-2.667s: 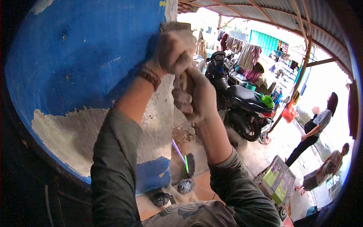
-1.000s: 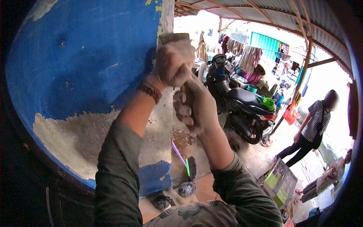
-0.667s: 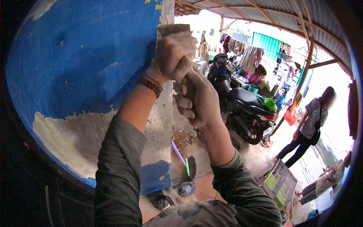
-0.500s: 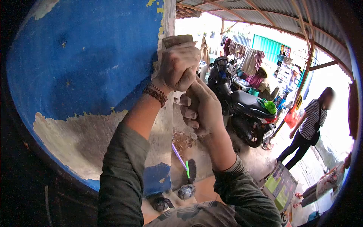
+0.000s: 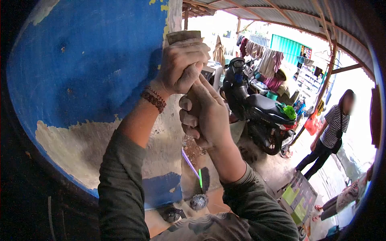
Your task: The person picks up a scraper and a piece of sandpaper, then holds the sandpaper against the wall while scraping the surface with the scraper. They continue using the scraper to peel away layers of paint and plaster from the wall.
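My left hand (image 5: 183, 66), dusty and wearing a brown beaded bracelet, is closed around a flat grey-brown piece (image 5: 184, 37) whose worn end sticks out above the knuckles. Right below it my right hand (image 5: 209, 116) has its fingers curled, with the fingertips up against the left hand's thumb; what lies inside its grip is hidden. Both hands are raised at the edge of a wall (image 5: 104, 60), painted blue over a bare, scraped patch and peeling along its corner.
A parked motorbike (image 5: 261, 108) stands to the right, with laundry (image 5: 263, 60) hanging behind it. A broom with a purple handle (image 5: 191, 164) and a foil-like ball (image 5: 198, 202) are low by the wall. A person in a striped shirt (image 5: 331, 126) stands at right, near a printed box (image 5: 297, 197).
Both hands, still together, have shifted a little left and the left hand slightly up, along with the flat piece. The grip looks the same.
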### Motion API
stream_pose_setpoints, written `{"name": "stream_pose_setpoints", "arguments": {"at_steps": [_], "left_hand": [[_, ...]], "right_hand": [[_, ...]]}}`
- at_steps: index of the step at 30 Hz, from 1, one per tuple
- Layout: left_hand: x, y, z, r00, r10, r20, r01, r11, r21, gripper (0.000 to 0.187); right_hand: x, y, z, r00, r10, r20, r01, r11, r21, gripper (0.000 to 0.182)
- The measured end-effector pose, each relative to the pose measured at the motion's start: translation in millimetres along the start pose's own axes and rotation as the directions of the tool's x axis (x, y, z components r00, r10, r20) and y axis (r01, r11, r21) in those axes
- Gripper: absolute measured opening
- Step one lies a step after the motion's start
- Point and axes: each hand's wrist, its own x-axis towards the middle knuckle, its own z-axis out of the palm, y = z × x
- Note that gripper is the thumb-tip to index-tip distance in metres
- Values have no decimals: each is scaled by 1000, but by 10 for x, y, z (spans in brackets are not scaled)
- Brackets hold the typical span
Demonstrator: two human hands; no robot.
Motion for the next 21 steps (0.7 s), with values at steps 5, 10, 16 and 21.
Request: {"name": "stream_pose_setpoints", "arguments": {"at_steps": [5,10,16,21], "left_hand": [[-64,-105,-5,985,153,76,-157,987,43,40],[119,-189,-111,983,128,133,-132,991,27,39],[-23,-132,-10,981,193,25,-194,981,27,44],[223,-239,-86,982,177,63,-176,984,-20,47]], "right_hand": [[13,136,-55,1000,-9,-12,9,1000,-26,41],[108,0,48,997,-63,38,62,998,16,40],[75,154,-16,997,-2,-83,1,1000,-10,30],[129,-97,129,1000,-26,-3,27,999,23,23]]}}
